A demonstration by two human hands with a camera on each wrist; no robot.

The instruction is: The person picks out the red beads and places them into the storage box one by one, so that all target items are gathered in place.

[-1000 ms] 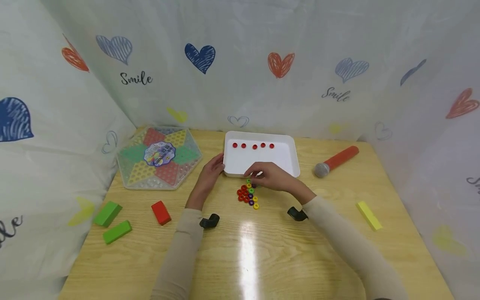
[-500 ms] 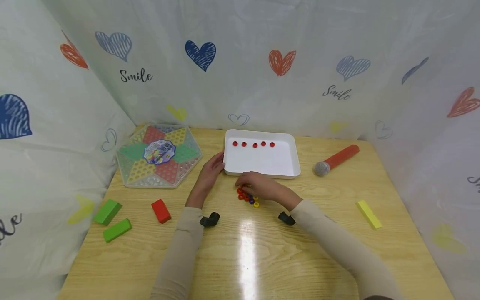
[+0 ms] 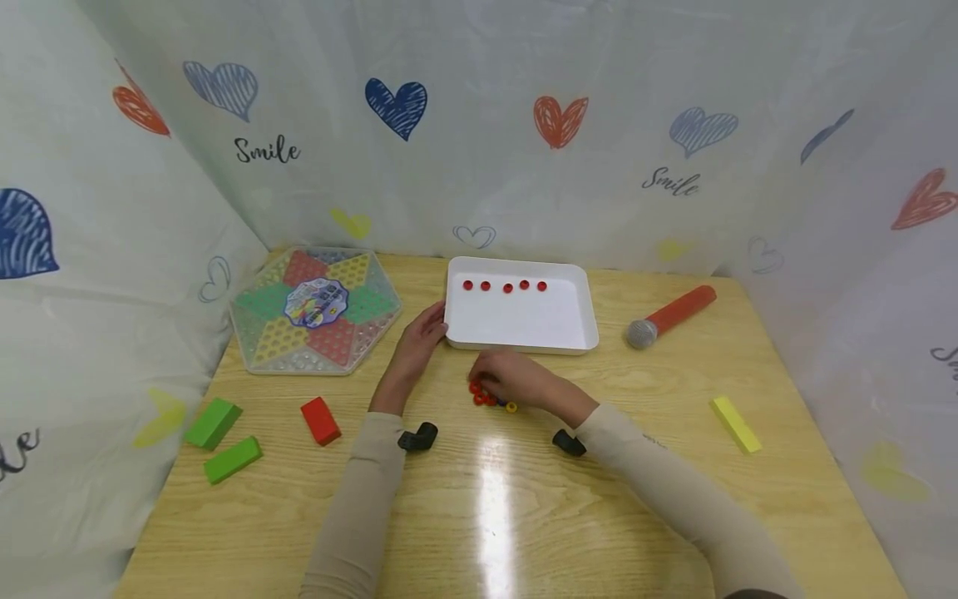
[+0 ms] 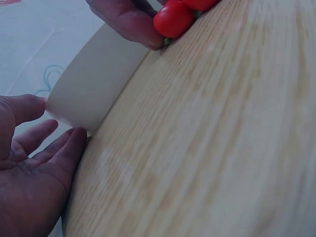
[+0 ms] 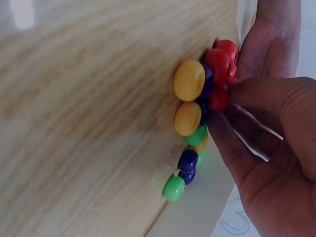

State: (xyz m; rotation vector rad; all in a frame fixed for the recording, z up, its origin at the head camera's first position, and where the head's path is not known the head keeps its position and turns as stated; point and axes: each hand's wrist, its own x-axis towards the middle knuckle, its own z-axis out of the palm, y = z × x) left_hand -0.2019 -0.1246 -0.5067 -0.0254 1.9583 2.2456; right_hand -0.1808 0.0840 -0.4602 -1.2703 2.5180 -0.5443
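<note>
My left hand [image 3: 416,345] rests at the left front corner of a white tray [image 3: 557,320]. In the left wrist view, its thumb touches the rim and its fingers [image 4: 74,143] lie along the outer wall by the table. Just in front of the tray, my right hand [image 3: 516,378] pinches a red bead [image 5: 219,96] between thumb and forefinger, among a cluster of loose beads. Yellow beads [image 5: 188,81], purple beads [image 5: 188,161] and green beads [image 5: 174,188] lie beside it, partly hidden by the hand in the head view. Inside the tray, several red beads [image 3: 508,288] form a row along the back.
A hexagonal Chinese checkers board [image 3: 314,312] lies left of the tray. Nearer are green blocks [image 3: 234,460] and a red block [image 3: 321,421]. At the right are a red toy microphone [image 3: 672,317] and a yellow block [image 3: 736,424]. A printed curtain [image 3: 479,183] encloses the table.
My right hand has moved from the tray's front edge down and slightly left onto the red beads in the cluster. My left hand has stayed at the tray's corner.
</note>
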